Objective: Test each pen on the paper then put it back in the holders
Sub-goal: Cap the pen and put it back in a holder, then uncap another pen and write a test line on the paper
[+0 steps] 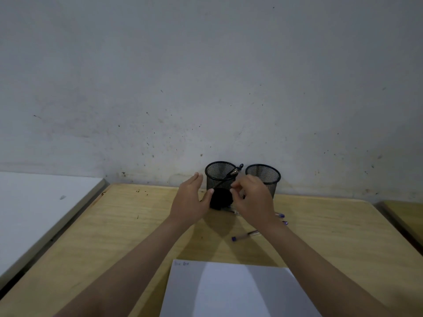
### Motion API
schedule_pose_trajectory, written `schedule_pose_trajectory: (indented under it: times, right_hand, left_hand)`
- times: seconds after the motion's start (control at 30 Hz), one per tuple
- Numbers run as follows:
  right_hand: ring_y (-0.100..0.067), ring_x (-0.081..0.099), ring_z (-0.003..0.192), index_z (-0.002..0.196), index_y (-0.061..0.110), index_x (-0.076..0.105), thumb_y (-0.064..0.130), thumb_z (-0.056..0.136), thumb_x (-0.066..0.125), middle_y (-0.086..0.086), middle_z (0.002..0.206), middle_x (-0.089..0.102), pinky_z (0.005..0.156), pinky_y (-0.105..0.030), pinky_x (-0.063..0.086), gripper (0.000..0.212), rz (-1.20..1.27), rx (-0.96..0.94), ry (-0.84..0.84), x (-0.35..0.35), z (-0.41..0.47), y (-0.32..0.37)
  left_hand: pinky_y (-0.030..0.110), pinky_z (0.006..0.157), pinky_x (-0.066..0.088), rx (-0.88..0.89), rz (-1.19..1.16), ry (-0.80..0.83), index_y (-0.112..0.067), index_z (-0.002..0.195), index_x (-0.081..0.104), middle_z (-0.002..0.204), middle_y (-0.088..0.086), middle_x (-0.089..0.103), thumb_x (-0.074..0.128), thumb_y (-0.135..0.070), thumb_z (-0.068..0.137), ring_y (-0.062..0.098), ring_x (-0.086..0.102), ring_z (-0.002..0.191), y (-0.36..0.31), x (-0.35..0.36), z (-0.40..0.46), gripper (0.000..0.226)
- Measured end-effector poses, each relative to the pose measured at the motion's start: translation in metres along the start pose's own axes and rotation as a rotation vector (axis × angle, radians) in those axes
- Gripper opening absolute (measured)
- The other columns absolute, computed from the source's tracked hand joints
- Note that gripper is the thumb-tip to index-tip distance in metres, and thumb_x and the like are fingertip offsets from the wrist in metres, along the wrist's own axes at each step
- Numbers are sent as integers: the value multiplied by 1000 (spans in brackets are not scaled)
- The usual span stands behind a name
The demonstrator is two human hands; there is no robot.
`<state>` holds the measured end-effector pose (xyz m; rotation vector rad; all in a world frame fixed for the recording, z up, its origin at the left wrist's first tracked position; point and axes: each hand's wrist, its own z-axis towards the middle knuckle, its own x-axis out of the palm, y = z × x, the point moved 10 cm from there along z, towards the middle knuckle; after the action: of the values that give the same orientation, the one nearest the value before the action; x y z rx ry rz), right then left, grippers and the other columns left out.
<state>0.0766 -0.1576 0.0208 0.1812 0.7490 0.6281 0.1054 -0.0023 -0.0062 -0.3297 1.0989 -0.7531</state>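
Two black mesh holders stand by the wall, the left holder (pixel 219 176) with one dark pen (pixel 237 170) leaning in it, the right holder (pixel 263 176) showing nothing inside. A round black object (pixel 220 200) lies in front of the left holder. My left hand (pixel 190 200) is spread beside it, thumb touching its left edge. My right hand (pixel 251 200) has bent fingers at its right edge; whether they grip anything is unclear. A blue-capped pen (pixel 246 235) lies on the table, and two more blue caps (pixel 283 219) stick out from under my right wrist. White paper (pixel 229 291) lies nearest me.
The wooden table (pixel 128 236) ends at a stained wall behind the holders. A white surface (pixel 39 209) adjoins it on the left, and another wooden table's edge (pixel 407 216) shows on the right.
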Motion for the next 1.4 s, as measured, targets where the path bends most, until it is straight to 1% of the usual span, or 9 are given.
schedule_pose_trajectory:
  times: [0.17, 0.37, 0.53, 0.67, 0.83, 1.07, 1.13, 1.27, 1.4]
  right_hand:
    - [-28, 56, 99, 97, 12, 70, 20, 86, 57, -7, 98, 69, 79, -37, 46, 18, -264, 51, 388, 54, -24, -2]
    - [-24, 52, 105, 102, 15, 67, 18, 90, 53, -6, 104, 64, 82, -35, 44, 19, -311, 101, 460, 73, -29, -4]
    - [-24, 49, 108, 103, 16, 65, 21, 91, 52, -4, 107, 61, 87, -38, 40, 19, -314, 77, 500, 76, -32, -1]
    - [-22, 49, 103, 98, 17, 65, 22, 90, 53, -2, 102, 60, 84, -36, 36, 15, -194, 37, 451, 66, -34, 13]
    - [-20, 48, 97, 94, 19, 64, 23, 88, 55, 1, 96, 59, 83, -36, 36, 12, -132, -50, 388, 57, -33, 34]
    - [-17, 48, 76, 83, 16, 67, 19, 83, 65, 1, 78, 58, 68, -29, 35, 4, -47, -191, -40, 13, -40, 66]
    - [-16, 50, 68, 79, 13, 66, 17, 83, 66, 0, 71, 58, 63, -30, 40, 6, 81, -220, 7, 18, -53, 79]
    - [-5, 55, 64, 90, 17, 64, 18, 79, 74, 3, 68, 59, 61, -17, 43, 15, 567, 406, 137, 42, -70, 48]
    - [-12, 56, 68, 99, 17, 66, 16, 84, 69, -2, 73, 62, 66, -33, 48, 16, 852, 698, 41, 42, -69, 38]
  left_hand:
    - [41, 115, 21, -75, 110, 243, -12, 143, 27, 150, 7, 33, 57, -55, 80, 22, 28, 138, 43, 7, -40, 82]
    - [52, 115, 6, -82, 312, 392, -18, 145, 21, 156, -2, 17, 17, -92, 56, 14, 14, 142, 80, 10, -70, 116]
    - [51, 116, 10, -81, 282, 342, -20, 145, 24, 155, -3, 21, 24, -79, 63, 15, 18, 142, 78, 9, -69, 101]
    - [46, 110, 30, -13, 125, 177, -19, 138, 40, 146, 0, 41, 40, -68, 69, 18, 38, 132, 66, -6, -63, 84]
    - [32, 93, 47, 131, -35, -32, -19, 113, 66, 118, 1, 66, 69, -19, 80, 17, 60, 107, 35, -24, -57, 33]
    - [14, 73, 51, 123, -240, -234, -8, 87, 74, 83, 2, 72, 73, 2, 73, 7, 64, 79, 23, -55, -55, 17]
    - [13, 74, 51, 70, -325, -257, -9, 86, 74, 82, 0, 71, 72, 4, 73, 8, 65, 80, 23, -60, -57, 18]
    - [14, 74, 51, 63, -418, -243, -9, 85, 74, 81, -2, 70, 72, 4, 73, 6, 66, 79, 12, -64, -60, 17]
    - [15, 74, 50, 94, -434, -242, -6, 85, 74, 82, 1, 71, 72, 4, 73, 7, 67, 78, -1, -70, -66, 16]
